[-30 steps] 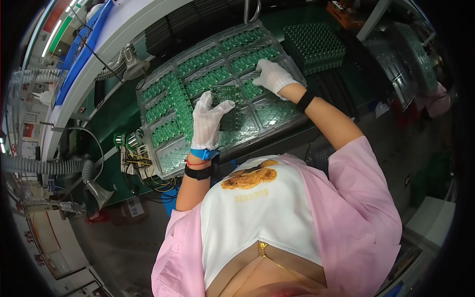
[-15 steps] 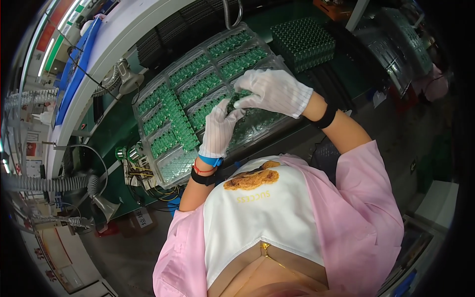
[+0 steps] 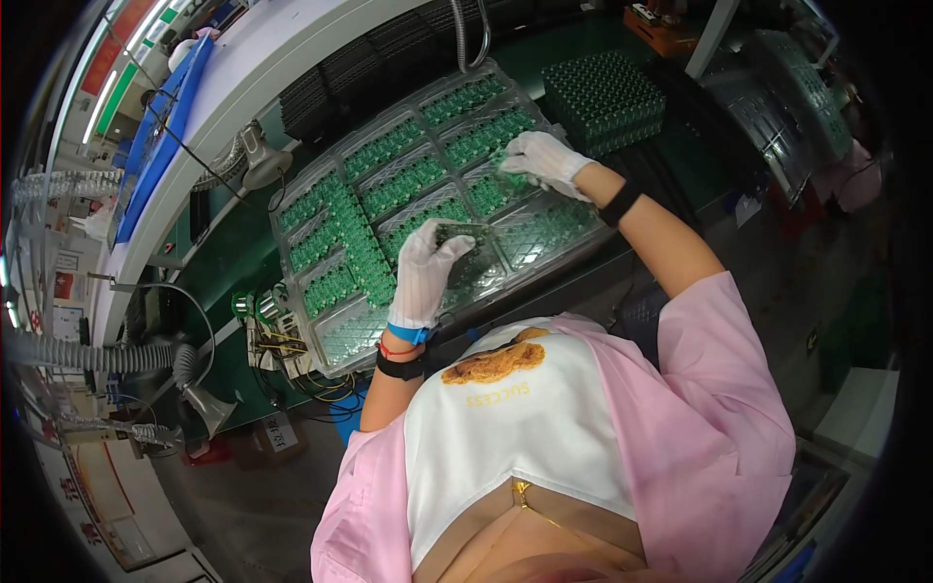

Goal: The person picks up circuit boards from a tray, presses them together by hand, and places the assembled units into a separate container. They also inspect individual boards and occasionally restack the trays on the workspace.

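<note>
A clear plastic tray [image 3: 321, 345] with several compartments holds rows of small green circuit boards [image 3: 403, 185]. Over the tray's near middle, my left hand [image 3: 424, 272], in a white striped glove, pinches a small dark-edged circuit board [image 3: 459, 231] between thumb and fingers. My right hand [image 3: 546, 161], gloved the same way, is at the tray's right side. Its fingers are closed around a green circuit board, slightly blurred, just above the row there. A long strip of joined green boards [image 3: 360, 248] lies across the left compartments.
A stack of green boards [image 3: 603, 97] stands beyond the tray at the right. Black ribbed trays [image 3: 340, 87] line the back. A fume hose nozzle [image 3: 264, 165] and a wired device [image 3: 272, 325] are to the left. Clear trays [image 3: 768, 126] lie far right.
My right hand has moved away from my left, rightward to the tray's right compartment. My left hand has stayed nearly in place, and the board in it now shows more plainly.
</note>
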`<action>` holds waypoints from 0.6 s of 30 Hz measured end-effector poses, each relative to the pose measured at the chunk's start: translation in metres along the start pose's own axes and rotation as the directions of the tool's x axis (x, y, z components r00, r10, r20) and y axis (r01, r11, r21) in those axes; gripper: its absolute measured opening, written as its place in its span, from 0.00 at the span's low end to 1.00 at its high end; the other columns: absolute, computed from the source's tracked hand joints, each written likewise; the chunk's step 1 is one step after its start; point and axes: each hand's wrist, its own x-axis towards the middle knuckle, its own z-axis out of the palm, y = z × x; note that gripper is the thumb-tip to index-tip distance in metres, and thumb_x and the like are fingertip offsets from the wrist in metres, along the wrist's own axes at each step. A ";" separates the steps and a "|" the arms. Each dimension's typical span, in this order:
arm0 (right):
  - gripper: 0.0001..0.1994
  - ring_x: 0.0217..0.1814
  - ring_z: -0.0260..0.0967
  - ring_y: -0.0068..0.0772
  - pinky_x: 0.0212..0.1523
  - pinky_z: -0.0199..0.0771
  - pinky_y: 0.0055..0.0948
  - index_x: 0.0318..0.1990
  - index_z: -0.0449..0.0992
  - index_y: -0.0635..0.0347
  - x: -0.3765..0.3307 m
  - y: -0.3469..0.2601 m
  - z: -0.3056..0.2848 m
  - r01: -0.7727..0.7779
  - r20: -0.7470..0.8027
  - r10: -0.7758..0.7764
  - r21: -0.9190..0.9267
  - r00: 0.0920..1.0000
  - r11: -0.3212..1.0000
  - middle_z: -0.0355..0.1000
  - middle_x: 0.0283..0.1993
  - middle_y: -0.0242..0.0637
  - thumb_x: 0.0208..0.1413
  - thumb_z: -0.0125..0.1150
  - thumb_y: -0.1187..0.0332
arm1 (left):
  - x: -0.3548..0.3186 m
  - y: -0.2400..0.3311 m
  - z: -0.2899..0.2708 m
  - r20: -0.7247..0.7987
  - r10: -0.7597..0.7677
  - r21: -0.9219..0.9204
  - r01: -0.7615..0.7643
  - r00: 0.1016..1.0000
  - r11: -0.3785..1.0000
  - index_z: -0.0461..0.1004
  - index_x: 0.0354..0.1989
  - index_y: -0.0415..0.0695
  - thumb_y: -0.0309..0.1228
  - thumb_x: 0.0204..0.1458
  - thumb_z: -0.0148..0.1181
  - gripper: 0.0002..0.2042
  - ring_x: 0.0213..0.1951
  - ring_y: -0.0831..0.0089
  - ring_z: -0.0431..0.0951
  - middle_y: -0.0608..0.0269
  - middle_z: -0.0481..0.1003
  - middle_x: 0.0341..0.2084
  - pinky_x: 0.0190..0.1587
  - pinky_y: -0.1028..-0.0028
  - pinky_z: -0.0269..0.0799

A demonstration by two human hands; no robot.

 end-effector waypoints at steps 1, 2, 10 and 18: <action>0.14 0.15 0.68 0.32 0.16 0.69 0.31 0.41 0.71 0.66 0.013 0.004 0.000 -0.082 -0.119 0.043 -0.350 0.992 0.933 0.72 0.30 0.45 0.51 0.63 0.66 | -0.002 0.004 -0.003 -0.077 0.033 -0.009 -0.033 0.996 0.999 0.74 0.42 0.39 0.21 0.45 0.63 0.14 0.37 0.74 0.72 0.60 0.75 0.40 0.39 0.75 0.68; 0.14 0.15 0.68 0.32 0.16 0.69 0.31 0.41 0.71 0.66 0.016 0.012 0.004 -0.083 -0.119 0.043 -0.350 0.992 0.933 0.72 0.30 0.45 0.51 0.63 0.66 | -0.002 0.006 -0.005 -0.152 0.065 -0.014 -0.068 0.986 0.998 0.74 0.44 0.40 0.21 0.45 0.63 0.15 0.37 0.74 0.72 0.60 0.75 0.41 0.40 0.75 0.69; 0.20 0.41 0.73 0.53 0.39 0.74 0.43 0.46 0.69 0.67 0.015 0.004 0.028 -0.087 -0.244 -0.097 -0.646 0.965 0.758 0.73 0.40 0.55 0.54 0.59 0.58 | 0.004 0.019 -0.001 -0.355 -0.076 -0.143 0.026 0.932 0.989 0.71 0.50 0.40 0.25 0.37 0.70 0.26 0.44 0.57 0.76 0.51 0.75 0.42 0.46 0.67 0.71; 0.16 0.45 0.71 0.54 0.44 0.71 0.44 0.37 0.73 0.65 -0.019 -0.028 0.014 0.167 -0.229 -0.314 -0.495 0.922 0.853 0.73 0.42 0.52 0.53 0.59 0.59 | 0.012 0.003 -0.003 -0.119 -0.144 0.228 0.169 0.982 0.959 0.70 0.50 0.29 0.36 0.35 0.74 0.33 0.46 0.60 0.75 0.42 0.74 0.44 0.47 0.69 0.70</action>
